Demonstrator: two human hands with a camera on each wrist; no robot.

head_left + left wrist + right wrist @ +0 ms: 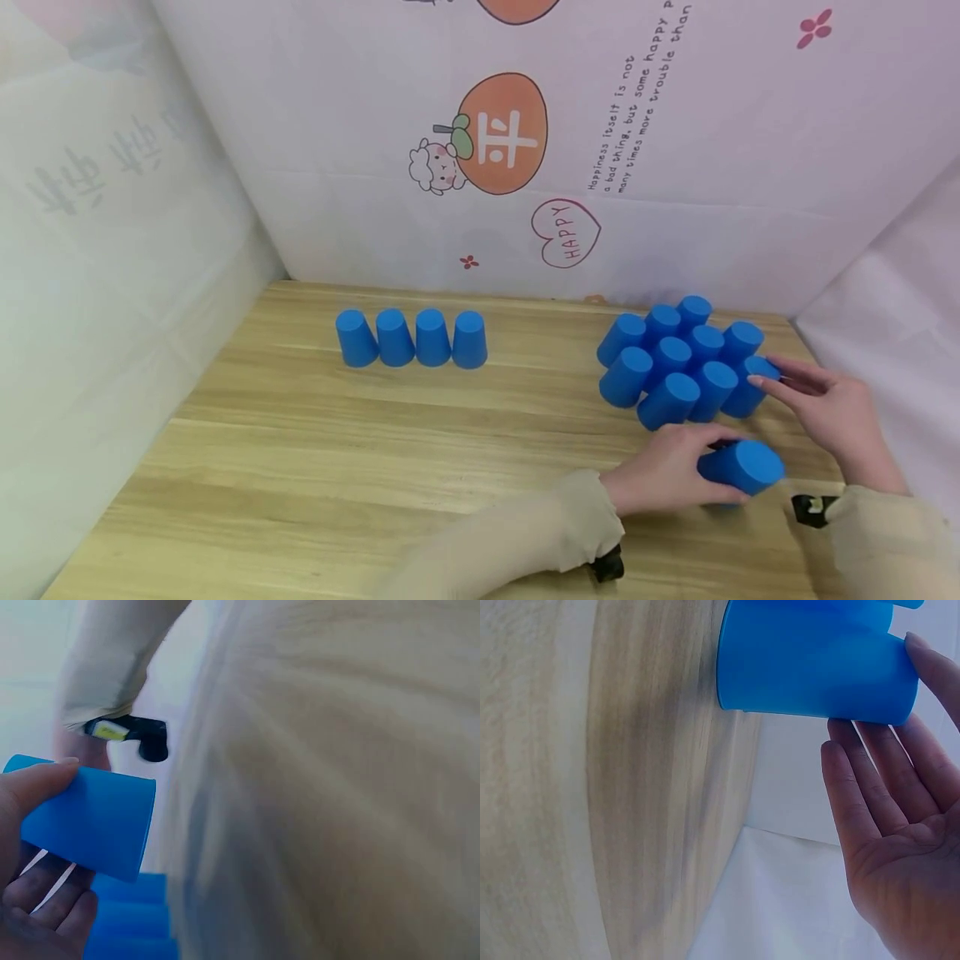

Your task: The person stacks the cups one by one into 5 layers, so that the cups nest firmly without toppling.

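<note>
My left hand (pixel 671 471) grips an upside-down blue cup (pixel 753 467) at the near right of the table, thumb on one side and fingers on the other. Whether that cup's rim touches the table I cannot tell. The left wrist view shows the same cup (pixel 90 817) between thumb and fingers. My right hand (pixel 836 408) pinches another blue cup (pixel 746 396) near its base, at the right edge of a cluster of upside-down blue cups (pixel 667 396). In the right wrist view this cup (pixel 810 660) stands with its rim on the table.
Toward the back left, a row of several upside-down blue cups (pixel 432 342) stands on the wooden table (pixel 375 475). Printed white cloth (pixel 360 167) hangs behind the table and along its sides. A black wrist camera (pixel 813 510) sits at the right sleeve.
</note>
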